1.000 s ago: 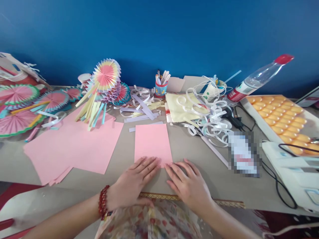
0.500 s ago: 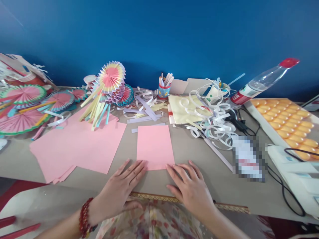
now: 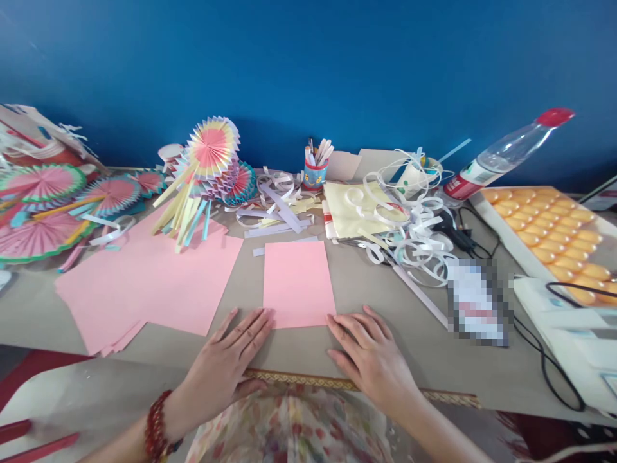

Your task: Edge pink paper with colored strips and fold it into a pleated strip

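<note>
A pink sheet of paper (image 3: 299,283), nearly square, lies flat on the grey table (image 3: 414,360) in front of me. My left hand (image 3: 231,354) rests palm down, its fingertips at the sheet's near left corner. At the near right corner, the fingertips of my right hand (image 3: 369,354) touch the paper's edge. Both hands have their fingers stretched out and hold nothing. To the left lies a loose stack of larger pink sheets (image 3: 159,283). A red bead bracelet (image 3: 157,424) circles my left wrist.
Pleated paper fans (image 3: 212,151) stand and lie at the back left. Behind the sheet are cut paper strips (image 3: 279,206) and a pen cup (image 3: 315,173). Curled white strips (image 3: 419,244), a tilted bottle (image 3: 506,157), black cables and a white device (image 3: 569,341) occupy the right.
Both hands have slid outward along the sheet's near edge, the left to the left and the right slightly to the right. The sheet stays in place.
</note>
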`<move>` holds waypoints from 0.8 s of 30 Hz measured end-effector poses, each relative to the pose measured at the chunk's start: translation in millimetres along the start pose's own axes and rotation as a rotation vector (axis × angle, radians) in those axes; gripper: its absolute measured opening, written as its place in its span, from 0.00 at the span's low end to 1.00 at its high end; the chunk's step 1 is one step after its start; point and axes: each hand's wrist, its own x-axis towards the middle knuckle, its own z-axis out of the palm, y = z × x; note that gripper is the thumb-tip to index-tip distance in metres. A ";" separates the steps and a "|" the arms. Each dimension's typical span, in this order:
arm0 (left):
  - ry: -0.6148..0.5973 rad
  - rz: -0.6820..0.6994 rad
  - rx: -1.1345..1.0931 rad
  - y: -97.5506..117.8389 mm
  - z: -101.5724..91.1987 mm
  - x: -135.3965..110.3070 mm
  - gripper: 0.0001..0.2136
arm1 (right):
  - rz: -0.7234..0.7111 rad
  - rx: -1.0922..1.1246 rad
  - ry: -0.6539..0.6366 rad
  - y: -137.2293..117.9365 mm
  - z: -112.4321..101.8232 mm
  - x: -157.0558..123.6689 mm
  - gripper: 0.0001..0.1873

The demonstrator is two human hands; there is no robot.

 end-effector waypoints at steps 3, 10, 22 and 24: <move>0.007 0.011 -0.012 -1.1 0.0 -0.3 0.39 | 0.008 0.019 0.007 1.0 -2.1 4.5 0.16; 0.077 -0.041 -0.118 -3.3 1.8 -3.9 0.44 | -0.062 -0.037 0.037 0.1 0.6 30.1 0.07; 0.486 -0.534 -1.023 12.0 -4.7 -13.5 0.16 | -0.090 0.274 0.181 -12.3 -6.1 43.8 0.09; 0.376 -0.502 -1.270 21.9 -7.5 -0.6 0.20 | -0.095 0.350 0.219 -21.6 -7.5 44.2 0.08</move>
